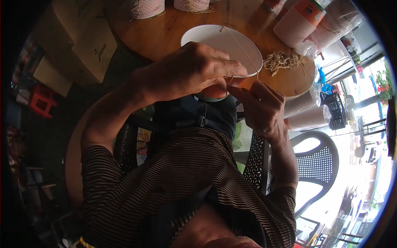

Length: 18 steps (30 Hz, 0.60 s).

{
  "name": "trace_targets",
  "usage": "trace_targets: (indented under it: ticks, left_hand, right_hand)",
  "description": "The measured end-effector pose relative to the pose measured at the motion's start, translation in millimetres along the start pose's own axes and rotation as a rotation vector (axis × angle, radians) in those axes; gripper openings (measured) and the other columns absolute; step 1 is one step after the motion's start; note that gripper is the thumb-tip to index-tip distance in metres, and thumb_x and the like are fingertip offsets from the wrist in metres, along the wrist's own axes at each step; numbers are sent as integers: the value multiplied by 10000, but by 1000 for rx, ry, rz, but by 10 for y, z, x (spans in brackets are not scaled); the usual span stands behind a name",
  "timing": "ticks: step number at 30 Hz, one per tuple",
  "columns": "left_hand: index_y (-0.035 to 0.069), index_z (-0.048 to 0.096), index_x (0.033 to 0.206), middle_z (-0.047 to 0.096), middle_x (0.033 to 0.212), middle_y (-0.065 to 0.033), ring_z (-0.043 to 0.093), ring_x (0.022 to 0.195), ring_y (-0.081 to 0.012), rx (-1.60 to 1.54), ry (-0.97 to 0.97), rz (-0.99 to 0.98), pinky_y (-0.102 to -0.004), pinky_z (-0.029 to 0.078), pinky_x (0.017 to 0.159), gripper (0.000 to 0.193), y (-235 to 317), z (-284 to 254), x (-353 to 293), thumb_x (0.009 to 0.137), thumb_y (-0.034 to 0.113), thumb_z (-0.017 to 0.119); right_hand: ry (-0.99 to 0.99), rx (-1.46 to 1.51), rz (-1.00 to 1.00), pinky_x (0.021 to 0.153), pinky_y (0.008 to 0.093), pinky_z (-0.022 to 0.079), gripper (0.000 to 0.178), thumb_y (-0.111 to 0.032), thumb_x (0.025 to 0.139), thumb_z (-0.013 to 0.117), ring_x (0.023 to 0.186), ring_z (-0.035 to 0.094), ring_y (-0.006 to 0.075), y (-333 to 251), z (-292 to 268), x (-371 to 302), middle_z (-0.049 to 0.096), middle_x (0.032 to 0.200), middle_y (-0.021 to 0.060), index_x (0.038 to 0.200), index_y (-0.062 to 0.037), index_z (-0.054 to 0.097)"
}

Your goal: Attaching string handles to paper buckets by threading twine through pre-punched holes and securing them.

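A paper bucket [206, 36] with a white inside and a reddish-orange outer wall is tilted with its mouth toward the far side, at the near edge of the round wooden table [155, 41]. A thin string [239, 43] runs across its mouth and over the rim. My left hand [204, 66] is closed on the bucket's near rim, thumb and fingers around the wall. Just right of it, my right hand [262, 103] is pinched at the bucket's side, where the string comes down. The fingertips of both hands nearly meet there; the exact grip is partly hidden.
A heap of loose strings [283, 62] lies on the table's right. Nested bucket stacks [147, 8] stand at the far side, another stack [293, 27] leans at far right. A dark chair [316, 159] is at right; cartons [93, 53] and a red stool [42, 100] are left.
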<state>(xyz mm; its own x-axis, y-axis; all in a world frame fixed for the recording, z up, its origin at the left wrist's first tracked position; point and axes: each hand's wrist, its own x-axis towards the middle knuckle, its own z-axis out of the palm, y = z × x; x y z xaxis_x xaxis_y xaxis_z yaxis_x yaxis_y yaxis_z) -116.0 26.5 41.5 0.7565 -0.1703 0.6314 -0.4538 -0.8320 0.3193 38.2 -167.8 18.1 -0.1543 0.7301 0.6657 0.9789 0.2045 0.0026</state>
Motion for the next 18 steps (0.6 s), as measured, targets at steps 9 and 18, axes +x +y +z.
trace_targets:
  ticks: [9, 18]
  left_hand:
    - [39, 702, 1256, 745, 1075, -111, 743, 902, -210, -186, -150, 117, -310, 650, 782, 485, -101, -52, 83, 789, -71, 775]
    - [34, 714, 1229, 737, 1184, -134, 750, 954, -225, -205, -135, 67, -314, 660, 800, 405, -74, -122, 105, 835, -58, 741]
  right_hand:
    - [-30, -23, -104, 532, 311, 534, 396, -138, 747, 775, 644, 644, 179, 120, -11, -31, 607, 806, -12, 1135, -218, 765]
    - [-42, -34, -58, 514, 334, 510, 561, -47, 733, 750, 602, 614, 169, 55, -100, -107, 587, 761, 4, 1280, -166, 707]
